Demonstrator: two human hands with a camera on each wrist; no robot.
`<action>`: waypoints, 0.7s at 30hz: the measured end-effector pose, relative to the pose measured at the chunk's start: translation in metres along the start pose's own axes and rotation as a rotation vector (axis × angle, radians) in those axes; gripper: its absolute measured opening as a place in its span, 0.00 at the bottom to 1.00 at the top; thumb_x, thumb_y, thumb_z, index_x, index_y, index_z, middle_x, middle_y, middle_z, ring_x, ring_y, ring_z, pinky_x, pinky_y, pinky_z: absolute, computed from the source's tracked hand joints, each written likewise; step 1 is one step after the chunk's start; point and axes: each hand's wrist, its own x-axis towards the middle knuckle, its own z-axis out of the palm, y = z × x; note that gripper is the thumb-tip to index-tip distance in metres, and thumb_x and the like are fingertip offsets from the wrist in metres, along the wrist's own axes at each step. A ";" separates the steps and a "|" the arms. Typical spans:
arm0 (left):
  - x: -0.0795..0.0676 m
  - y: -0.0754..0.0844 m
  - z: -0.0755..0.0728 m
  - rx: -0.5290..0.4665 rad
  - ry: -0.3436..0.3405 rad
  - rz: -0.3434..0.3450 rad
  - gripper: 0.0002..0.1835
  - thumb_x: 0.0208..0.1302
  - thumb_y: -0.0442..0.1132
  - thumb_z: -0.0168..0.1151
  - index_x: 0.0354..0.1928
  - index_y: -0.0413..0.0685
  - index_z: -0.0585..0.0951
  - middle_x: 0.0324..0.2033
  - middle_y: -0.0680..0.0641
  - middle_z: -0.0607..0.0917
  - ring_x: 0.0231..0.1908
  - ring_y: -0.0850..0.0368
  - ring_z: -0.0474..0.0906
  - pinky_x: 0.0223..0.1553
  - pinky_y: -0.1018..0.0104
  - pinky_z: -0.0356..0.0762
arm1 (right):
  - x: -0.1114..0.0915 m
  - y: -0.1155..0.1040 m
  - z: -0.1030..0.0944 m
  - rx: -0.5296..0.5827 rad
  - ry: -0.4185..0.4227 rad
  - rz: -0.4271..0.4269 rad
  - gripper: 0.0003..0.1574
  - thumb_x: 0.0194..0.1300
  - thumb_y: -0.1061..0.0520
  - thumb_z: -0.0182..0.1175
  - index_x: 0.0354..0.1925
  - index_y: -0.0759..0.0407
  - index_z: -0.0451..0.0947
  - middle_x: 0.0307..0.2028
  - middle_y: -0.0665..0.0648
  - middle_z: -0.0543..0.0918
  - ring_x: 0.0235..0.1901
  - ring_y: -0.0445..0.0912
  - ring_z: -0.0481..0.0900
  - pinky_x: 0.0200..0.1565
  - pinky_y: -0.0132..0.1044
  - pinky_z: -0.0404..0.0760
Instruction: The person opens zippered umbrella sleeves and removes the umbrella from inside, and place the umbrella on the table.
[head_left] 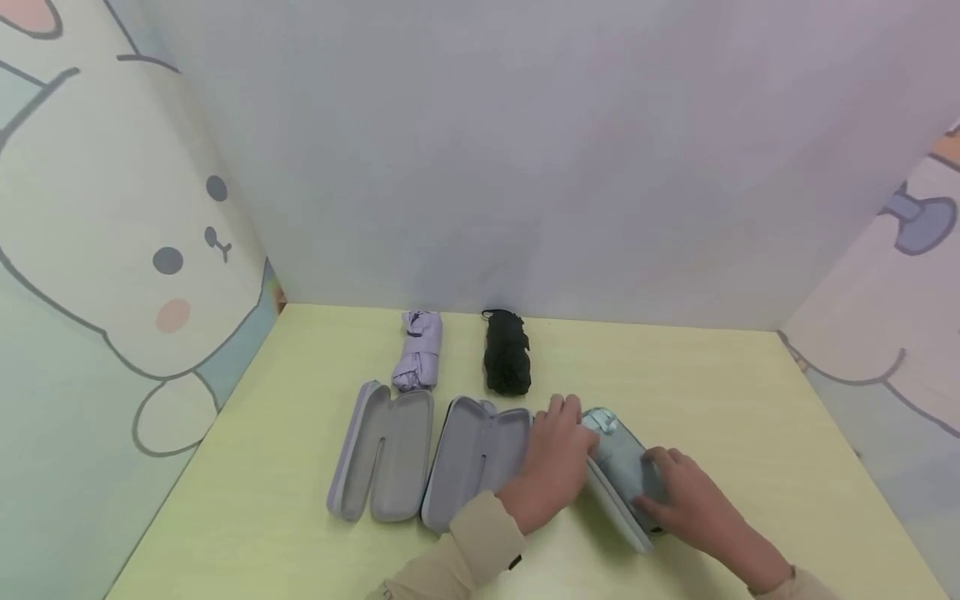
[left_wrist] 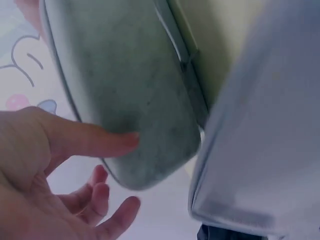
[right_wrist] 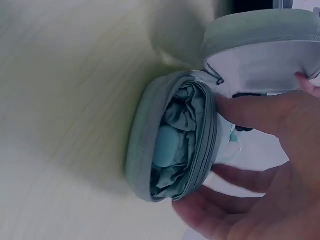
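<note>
A grey-green zip case (head_left: 618, 510) stands tilted on the table with its two halves apart. Inside one half lies a folded teal umbrella (right_wrist: 167, 145), its rounded end showing in the right wrist view. My left hand (head_left: 553, 454) is at the far end of the case; in the left wrist view its thumb (left_wrist: 107, 141) lies on the outer shell and other fingers show past the edge. With thumb and fingers on either side of the filled half, my right hand (head_left: 686, 500) grips the case. The left palm is hidden in the head view.
Two more grey-lined zip cases, a left one (head_left: 401, 467) and a middle one (head_left: 461, 454), lie spread open. Behind them are a folded lilac umbrella (head_left: 418, 354) and a folded black umbrella (head_left: 507, 354). Walls (head_left: 525, 167) enclose the table's back and sides.
</note>
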 end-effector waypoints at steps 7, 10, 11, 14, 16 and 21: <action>0.004 -0.017 -0.006 -0.083 -0.063 -0.076 0.08 0.45 0.31 0.63 0.19 0.54 0.80 0.25 0.51 0.68 0.19 0.62 0.64 0.18 0.75 0.62 | 0.002 -0.015 0.012 -0.035 -0.011 0.096 0.49 0.35 0.42 0.69 0.45 0.76 0.63 0.28 0.61 0.67 0.24 0.47 0.66 0.22 0.36 0.67; 0.004 -0.021 -0.005 -0.147 -0.094 -0.099 0.06 0.46 0.30 0.60 0.25 0.51 0.81 0.27 0.50 0.69 0.19 0.63 0.65 0.19 0.76 0.64 | 0.001 -0.018 0.016 0.004 -0.029 0.158 0.48 0.34 0.41 0.69 0.41 0.77 0.63 0.27 0.61 0.65 0.22 0.46 0.65 0.21 0.35 0.66; 0.003 -0.022 -0.004 -0.172 -0.096 -0.106 0.06 0.47 0.30 0.59 0.26 0.50 0.81 0.27 0.50 0.70 0.19 0.63 0.65 0.19 0.76 0.64 | 0.001 -0.019 0.016 0.015 -0.029 0.173 0.47 0.34 0.42 0.69 0.39 0.77 0.63 0.26 0.61 0.64 0.21 0.46 0.65 0.20 0.35 0.65; 0.002 -0.025 -0.001 -0.279 -0.084 -0.138 0.07 0.50 0.31 0.56 0.30 0.46 0.81 0.28 0.49 0.70 0.22 0.62 0.67 0.23 0.76 0.66 | 0.001 -0.023 0.017 0.037 -0.012 0.202 0.44 0.34 0.43 0.69 0.36 0.75 0.63 0.25 0.60 0.65 0.21 0.47 0.65 0.20 0.35 0.65; 0.001 -0.025 0.001 -0.355 -0.066 -0.159 0.07 0.53 0.33 0.54 0.32 0.45 0.81 0.29 0.50 0.70 0.24 0.62 0.67 0.25 0.75 0.68 | 0.001 -0.027 0.017 0.053 -0.015 0.227 0.42 0.34 0.45 0.69 0.36 0.73 0.62 0.24 0.59 0.66 0.21 0.47 0.66 0.19 0.36 0.65; -0.003 -0.024 0.000 -0.464 -0.057 -0.221 0.11 0.57 0.43 0.54 0.36 0.44 0.79 0.34 0.48 0.69 0.24 0.63 0.68 0.25 0.73 0.68 | 0.002 -0.031 0.016 0.113 -0.056 0.290 0.48 0.33 0.45 0.70 0.43 0.70 0.58 0.25 0.58 0.71 0.21 0.46 0.69 0.18 0.36 0.66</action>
